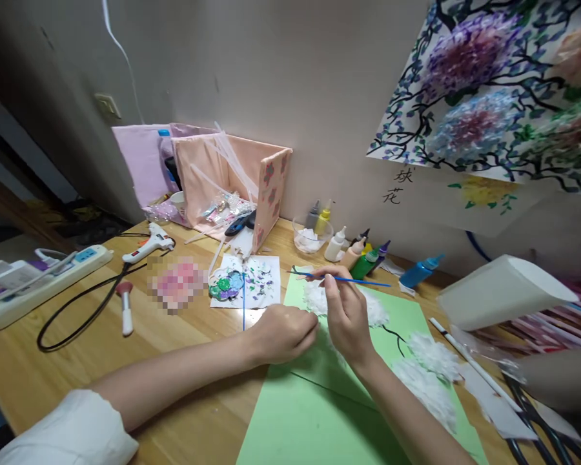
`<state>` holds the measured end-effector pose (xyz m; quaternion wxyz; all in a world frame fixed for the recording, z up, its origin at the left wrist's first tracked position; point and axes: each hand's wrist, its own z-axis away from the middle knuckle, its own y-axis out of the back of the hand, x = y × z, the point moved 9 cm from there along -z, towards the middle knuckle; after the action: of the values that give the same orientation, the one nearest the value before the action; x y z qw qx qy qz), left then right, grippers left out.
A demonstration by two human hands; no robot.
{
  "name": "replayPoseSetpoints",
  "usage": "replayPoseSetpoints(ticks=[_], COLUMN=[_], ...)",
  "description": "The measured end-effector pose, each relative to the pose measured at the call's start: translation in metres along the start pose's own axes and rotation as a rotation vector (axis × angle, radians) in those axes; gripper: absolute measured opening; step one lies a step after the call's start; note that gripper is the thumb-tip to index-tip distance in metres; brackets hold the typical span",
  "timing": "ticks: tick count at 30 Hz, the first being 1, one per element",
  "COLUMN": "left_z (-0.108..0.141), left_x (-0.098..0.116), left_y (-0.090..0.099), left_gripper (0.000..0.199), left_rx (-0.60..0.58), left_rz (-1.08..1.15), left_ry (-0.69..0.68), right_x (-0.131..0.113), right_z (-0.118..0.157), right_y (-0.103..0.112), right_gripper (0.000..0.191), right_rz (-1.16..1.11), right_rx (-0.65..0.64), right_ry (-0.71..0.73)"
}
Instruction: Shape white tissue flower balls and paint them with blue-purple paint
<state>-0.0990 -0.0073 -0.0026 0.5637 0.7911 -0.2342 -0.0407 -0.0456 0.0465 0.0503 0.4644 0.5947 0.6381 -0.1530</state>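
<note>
My right hand (pixel 345 313) pinches a slim blue paintbrush (pixel 368 282), held nearly level over the upper part of a green sheet (pixel 310 420). The brush tip points left. My left hand (pixel 283 332) is curled closed on the sheet's left edge; whatever its fingers may hold is hidden. Fluffy white flower shapes (pixel 433 355) lie on the green sheet, with thin black painted branches (pixel 394 336) between them. Left of the sheet is a paint palette (pixel 226 284) with green, purple and blue paint, on a smeared white paper (pixel 268 274). A second blue paintbrush (pixel 243 300) lies across that paper.
Several paint bottles (pixel 366 263) stand along the wall behind the sheet, beside a clear bowl (pixel 310 239). At left lie a glue gun (pixel 150 244), a makeup brush (pixel 126 310) and a power strip (pixel 48 281). A peach fabric box (pixel 271 200) stands behind.
</note>
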Motion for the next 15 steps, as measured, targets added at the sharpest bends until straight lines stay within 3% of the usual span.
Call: replayPoseSetpoints(ticks=[4, 7, 11, 15], left_z=[0.037, 0.083, 0.118, 0.122], left_x=[-0.062, -0.117, -0.155, -0.168], left_y=[0.057, 0.088, 0.096, 0.085], left_gripper=[0.029, 0.031, 0.034, 0.036], left_rx=[0.156, 0.247, 0.249, 0.212], left_rz=[-0.05, -0.165, -0.365, -0.361], left_ry=[0.383, 0.686, 0.795, 0.784], right_x=[-0.013, -0.018, -0.019, -0.01], right_z=[-0.001, 0.003, 0.009, 0.017], right_y=[-0.006, -0.025, -0.065, -0.085], right_gripper=[0.021, 0.019, 0.016, 0.016], right_rz=[-0.036, -0.056, -0.034, -0.073], right_rx=[0.215, 0.223, 0.079, 0.039], right_ry=[0.064, 0.107, 0.164, 0.186])
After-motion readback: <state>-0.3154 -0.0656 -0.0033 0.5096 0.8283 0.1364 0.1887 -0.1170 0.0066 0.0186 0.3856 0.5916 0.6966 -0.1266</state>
